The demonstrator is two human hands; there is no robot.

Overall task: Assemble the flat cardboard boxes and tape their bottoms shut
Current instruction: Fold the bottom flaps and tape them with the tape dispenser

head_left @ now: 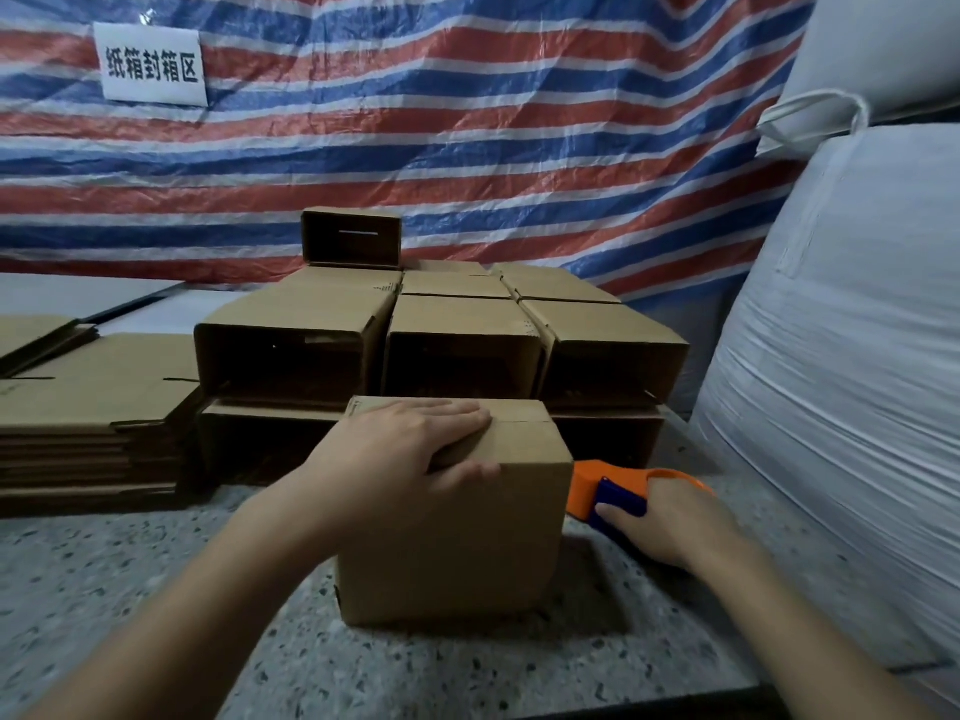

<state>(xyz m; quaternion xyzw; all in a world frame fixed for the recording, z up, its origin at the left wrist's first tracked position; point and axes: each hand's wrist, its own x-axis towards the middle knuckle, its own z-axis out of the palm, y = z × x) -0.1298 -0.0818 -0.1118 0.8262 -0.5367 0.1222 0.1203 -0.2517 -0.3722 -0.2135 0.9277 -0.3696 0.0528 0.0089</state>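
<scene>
A small folded-up cardboard box [457, 543] stands on the speckled table [156, 589] in front of me, its closed flaps facing up. My left hand [410, 454] lies flat over those flaps, fingers straight across the seam and thumb pressed on the front face. To the right of the box, my right hand [670, 522] grips an orange and blue tape dispenser [613, 491] that rests on the table, partly hidden behind the box.
Several assembled boxes [457, 340] lie stacked on their sides behind the box, one smaller box [353, 236] on top. A pile of flat cardboard blanks [88, 407] sits at the left. Large white sacks [852, 356] crowd the right side. A striped tarp [467, 122] hangs behind.
</scene>
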